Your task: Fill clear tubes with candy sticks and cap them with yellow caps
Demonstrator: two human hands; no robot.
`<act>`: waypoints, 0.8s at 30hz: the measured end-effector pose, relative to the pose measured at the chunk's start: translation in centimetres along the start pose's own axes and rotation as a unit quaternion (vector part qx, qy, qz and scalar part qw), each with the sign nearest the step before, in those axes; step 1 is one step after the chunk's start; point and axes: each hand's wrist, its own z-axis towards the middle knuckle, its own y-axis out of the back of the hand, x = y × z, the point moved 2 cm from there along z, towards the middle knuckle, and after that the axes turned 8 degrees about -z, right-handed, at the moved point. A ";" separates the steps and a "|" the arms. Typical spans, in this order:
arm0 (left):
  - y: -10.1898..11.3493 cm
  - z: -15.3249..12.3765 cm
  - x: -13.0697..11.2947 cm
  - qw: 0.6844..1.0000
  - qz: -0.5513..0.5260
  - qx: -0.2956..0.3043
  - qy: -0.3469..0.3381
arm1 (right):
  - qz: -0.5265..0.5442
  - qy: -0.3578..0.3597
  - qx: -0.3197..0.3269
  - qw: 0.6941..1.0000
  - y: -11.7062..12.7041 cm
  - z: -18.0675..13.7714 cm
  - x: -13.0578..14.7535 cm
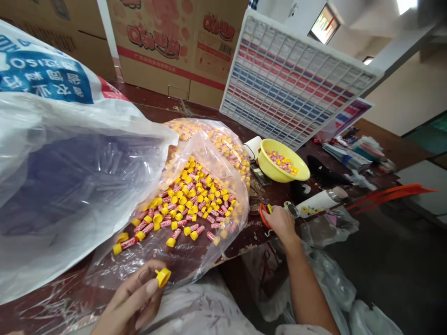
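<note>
My left hand (136, 298) pinches a small yellow plastic cap (163, 277) with a short stem, just in front of the clear plastic bag (209, 251). Inside that bag lies a spread of short red-and-white patterned tubes with yellow caps (181, 200). My right hand (282, 225) is at the table's front edge, its fingers closed at what look like orange-handled scissors (264, 216). A bit of yellow shows by those fingertips; the blades are hidden. Beyond the right hand, a yellow bowl (274, 174) holds more of the capped tubes.
A large white woven sack (87, 121) gapes open at the left. Cardboard boxes (157, 60) and a white wire grid (289, 74) stand behind. Right of my right hand are a tape roll (291, 210) and a white bottle (317, 202). Plastic bags (335, 274) hang below the table edge.
</note>
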 end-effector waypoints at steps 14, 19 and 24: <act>-2.4 0.9 -1.8 0.885 0.428 0.135 -0.119 | 0.521 0.384 0.364 0.670 1.4 -17.2 13.7; -1.7 -0.7 -2.0 0.601 0.789 0.020 -0.128 | 0.609 0.240 0.606 0.452 -4.7 -19.7 18.5; -1.9 -2.7 -2.5 0.486 0.835 0.026 -0.255 | 0.640 0.118 0.656 0.382 -4.7 -20.2 20.2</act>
